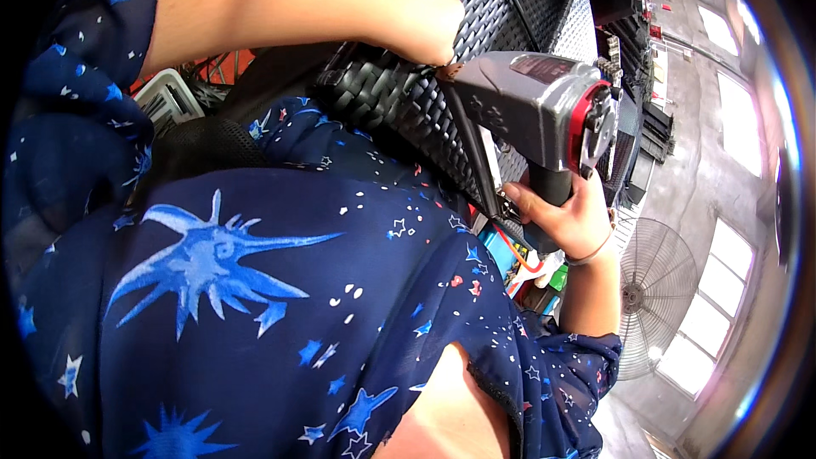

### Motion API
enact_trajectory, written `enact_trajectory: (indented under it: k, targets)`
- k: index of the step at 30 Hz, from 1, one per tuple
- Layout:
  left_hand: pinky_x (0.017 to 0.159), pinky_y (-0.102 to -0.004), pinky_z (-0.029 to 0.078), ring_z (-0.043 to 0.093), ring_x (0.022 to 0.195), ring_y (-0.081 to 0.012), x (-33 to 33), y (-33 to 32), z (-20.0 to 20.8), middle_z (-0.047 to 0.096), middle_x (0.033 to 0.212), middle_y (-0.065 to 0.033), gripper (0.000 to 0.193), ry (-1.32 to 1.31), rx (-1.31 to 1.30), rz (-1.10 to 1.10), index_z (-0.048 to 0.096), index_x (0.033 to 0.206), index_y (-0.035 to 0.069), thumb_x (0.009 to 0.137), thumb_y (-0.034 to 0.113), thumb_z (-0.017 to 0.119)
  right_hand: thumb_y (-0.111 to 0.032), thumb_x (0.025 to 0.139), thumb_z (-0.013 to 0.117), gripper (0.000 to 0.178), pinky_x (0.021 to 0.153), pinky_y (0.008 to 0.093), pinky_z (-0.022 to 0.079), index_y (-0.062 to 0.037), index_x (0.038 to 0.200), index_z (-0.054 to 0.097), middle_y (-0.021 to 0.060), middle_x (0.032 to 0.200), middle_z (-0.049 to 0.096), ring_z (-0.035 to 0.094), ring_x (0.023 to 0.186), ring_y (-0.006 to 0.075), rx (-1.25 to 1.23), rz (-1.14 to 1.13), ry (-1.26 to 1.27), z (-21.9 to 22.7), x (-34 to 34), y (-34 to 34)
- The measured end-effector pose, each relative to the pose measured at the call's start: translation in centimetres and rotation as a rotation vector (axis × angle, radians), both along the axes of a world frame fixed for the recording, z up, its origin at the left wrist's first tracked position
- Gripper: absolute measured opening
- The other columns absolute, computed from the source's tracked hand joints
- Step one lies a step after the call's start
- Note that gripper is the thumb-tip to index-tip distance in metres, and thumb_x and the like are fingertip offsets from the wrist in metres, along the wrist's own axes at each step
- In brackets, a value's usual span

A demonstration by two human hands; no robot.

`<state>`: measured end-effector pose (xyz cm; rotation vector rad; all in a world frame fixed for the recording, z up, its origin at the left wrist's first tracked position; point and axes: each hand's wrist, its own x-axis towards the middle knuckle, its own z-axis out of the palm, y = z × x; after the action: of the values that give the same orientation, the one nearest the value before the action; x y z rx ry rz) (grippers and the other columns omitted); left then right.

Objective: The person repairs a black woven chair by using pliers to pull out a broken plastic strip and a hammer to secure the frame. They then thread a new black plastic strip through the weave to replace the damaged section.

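A glossy black wicker piece of woven flat strips [493,17] lies under the left hand [429,25], whose fingertips are hidden; I cannot tell their grip. The scuffed grey, red-trimmed power tool [518,110] has its nose just beside that hand, its black handle wrapped by the right hand's [582,217] fingers. Its dark label is illegible.

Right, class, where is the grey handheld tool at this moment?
In the head view, the grey tool is right of centre in the upper half, gripped in the right hand, beside the black woven wicker.
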<state>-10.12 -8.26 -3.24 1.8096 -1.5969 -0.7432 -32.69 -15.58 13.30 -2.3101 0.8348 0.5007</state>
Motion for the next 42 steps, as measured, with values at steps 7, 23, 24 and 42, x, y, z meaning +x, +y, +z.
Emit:
enact_trajectory:
  k: [7, 23, 24, 42]
  targets:
    - [0.065, -0.0466, 0.052, 0.063, 0.061, -0.0365, -0.2, 0.1, -0.1, 0.06, 0.059, -0.0217, 0.022, 0.0, -0.014, 0.009, 0.064, 0.058, 0.0, 0.074, 0.015, 0.061, -0.015, 0.081, 0.082, 0.024, 0.059, 0.0263, 0.047, -0.0006, 0.092, 0.066, 0.0033, 0.072, 0.065, 0.06, 0.063, 0.0105, 0.013, 0.047, -0.016, -0.1, 0.0, -0.7]
    - [0.081, -0.0446, 0.056, 0.07, 0.089, -0.0391, 0.1, 0.4, 0.9, 0.071, 0.093, -0.0274, 0.038, 0.021, 0.172, 0.023, 0.072, 0.091, -0.009, 0.078, 0.027, 0.074, -0.009, 0.084, 0.079, 0.022, 0.052, 0.0238, 0.046, 0.0033, 0.095, 0.065, 0.0005, 0.066, 0.062, 0.058, 0.055, 0.0067, 0.277, -0.146, 0.046, -0.2, 1.2, -0.5]
    - [0.081, -0.0449, 0.056, 0.07, 0.089, -0.0393, 0.0, 0.2, 1.0, 0.071, 0.093, -0.0275, 0.038, 0.025, 0.18, 0.01, 0.072, 0.091, -0.01, 0.078, 0.026, 0.074, -0.009, 0.085, 0.079, 0.022, 0.052, 0.0238, 0.046, 0.0034, 0.097, 0.065, 0.0001, 0.067, 0.062, 0.058, 0.055, 0.0064, 0.28, -0.153, 0.051, -0.3, 1.0, -0.6]
    - [0.055, -0.0366, 0.044, 0.051, 0.051, -0.0169, 0.2, -0.1, -0.6, 0.053, 0.055, -0.0074, 0.035, 0.124, 0.088, 0.035, 0.065, 0.067, 0.001, 0.088, 0.029, 0.069, -0.011, 0.082, 0.081, 0.039, 0.052, 0.0243, 0.047, 0.0058, 0.111, 0.061, 0.0034, 0.071, 0.063, 0.059, 0.057, 0.0097, 0.226, -0.448, -0.3, 1.0, -6.6, -0.2]
